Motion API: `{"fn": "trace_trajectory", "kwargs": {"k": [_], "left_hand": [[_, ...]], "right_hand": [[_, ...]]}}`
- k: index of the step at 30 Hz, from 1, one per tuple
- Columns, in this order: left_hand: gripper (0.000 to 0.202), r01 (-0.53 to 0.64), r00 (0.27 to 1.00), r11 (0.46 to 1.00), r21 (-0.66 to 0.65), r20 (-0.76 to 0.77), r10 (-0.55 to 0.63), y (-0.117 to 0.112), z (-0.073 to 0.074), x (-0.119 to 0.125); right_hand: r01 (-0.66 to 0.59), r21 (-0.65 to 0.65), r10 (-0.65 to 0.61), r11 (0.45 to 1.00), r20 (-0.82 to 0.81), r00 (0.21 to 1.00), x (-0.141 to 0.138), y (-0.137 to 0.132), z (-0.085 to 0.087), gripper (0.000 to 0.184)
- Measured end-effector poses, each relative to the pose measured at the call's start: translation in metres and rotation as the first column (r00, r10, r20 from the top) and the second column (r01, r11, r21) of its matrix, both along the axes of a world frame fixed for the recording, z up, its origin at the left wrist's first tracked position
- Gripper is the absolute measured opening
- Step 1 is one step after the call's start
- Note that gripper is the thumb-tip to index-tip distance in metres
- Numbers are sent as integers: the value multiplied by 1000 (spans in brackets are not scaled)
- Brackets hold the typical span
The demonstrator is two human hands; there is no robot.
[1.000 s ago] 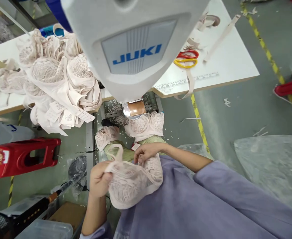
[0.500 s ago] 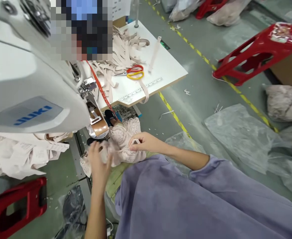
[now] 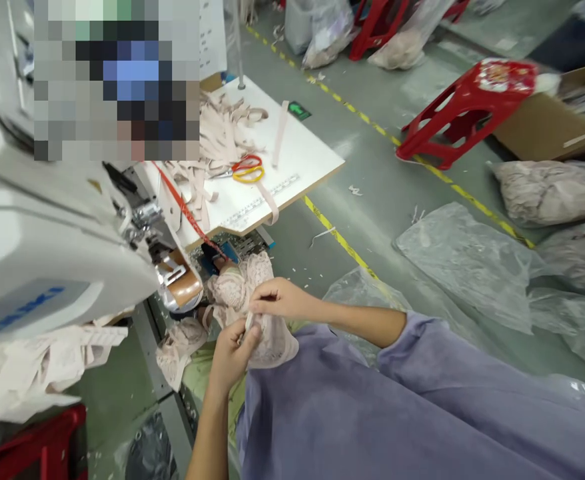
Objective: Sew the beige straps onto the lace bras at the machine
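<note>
Head cam: our left hand [image 3: 233, 350], spread open half a second ago, now pinches the lace bra [image 3: 277, 345] beside our pinching right hand [image 3: 281, 299], so it's held two-handed.

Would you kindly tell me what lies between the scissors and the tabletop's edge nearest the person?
In the head view, a ruler and a pale strap lie between the scissors and that edge; the strap hangs over it.
</note>
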State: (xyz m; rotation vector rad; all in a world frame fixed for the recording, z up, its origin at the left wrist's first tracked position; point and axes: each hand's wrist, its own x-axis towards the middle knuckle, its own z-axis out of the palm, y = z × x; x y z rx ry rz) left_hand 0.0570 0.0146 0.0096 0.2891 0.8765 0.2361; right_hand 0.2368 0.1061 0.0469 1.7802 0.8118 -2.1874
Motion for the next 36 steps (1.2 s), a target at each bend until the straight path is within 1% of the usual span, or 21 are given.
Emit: {"fn": "trace_trajectory", "kwargs": {"k": [3,5,7,8,9,10,12,13,16,17,19,21,23,24,26,28,29,30,32,34,36], "left_hand": [[45,-18,999,997,-69,-33,16,2,3,4],[47,-31,996,994,-104,-88,22,2,5,6],[50,-33,990,990,-137,-138,14,1,7,7],[52,-33,988,987,-158,-157,8,1,8,6],[52,-34,985,983,-178,-171,3,0,9,6],[53,-35,984,980,-193,-179,0,0,10,6],[54,-35,985,979,-201,-174,-1,0,11,6],[55,-34,985,980,-195,-171,0,1,11,7],[55,-36,981,985,-171,-192,3,4,9,7],[56,-39,979,985,-166,-204,4,5,8,6],[55,-42,975,986,-159,-223,5,7,5,2],[54,-42,969,988,-151,-245,4,11,4,-5],[50,-40,958,991,-127,-286,2,16,6,-13],[46,-36,951,994,-105,-311,2,19,9,-18],[37,-29,933,999,-38,-360,14,27,16,-27],[32,-21,919,1000,23,-393,29,34,20,-35],[35,-9,920,999,32,-392,21,35,21,-39],[40,9,929,1000,23,-371,0,36,21,-42],[40,61,961,998,-22,-269,-64,34,19,-47],[34,110,983,992,-64,-138,-118,29,17,-51],[41,112,989,989,-100,-83,-120,22,16,-53]], "right_hand": [[-99,16,100,995,-77,992,11,9,-12,42],[-225,112,227,968,-2,974,32,30,-31,42],[-404,246,332,881,288,898,64,64,-57,38],[-523,263,362,810,479,800,83,83,-73,37],[-638,227,379,736,643,665,101,104,-89,36],[-676,213,365,706,709,604,117,124,-105,38],[-720,203,374,664,744,554,144,158,-136,47],[-733,203,392,650,736,552,153,171,-148,45],[-765,222,446,605,701,556,165,193,-169,25],[-771,236,450,591,697,558,164,196,-169,22],[-777,270,435,569,703,563,159,194,-159,27],[-772,306,411,557,707,576,145,183,-135,33],[-746,351,432,566,644,631,121,162,-100,35],[-709,391,478,586,540,693,105,149,-80,33],[-618,392,603,681,179,778,69,122,-41,30],[-590,255,636,766,-169,753,33,97,-10,23],[-590,186,618,786,-263,741,17,86,0,19],[-590,120,595,798,-314,740,4,76,7,15],[-574,30,550,819,-326,769,-15,58,8,10],[-545,-21,505,838,-347,790,-24,45,1,9],[-511,-23,465,859,-382,799,-25,36,-9,10]]}}
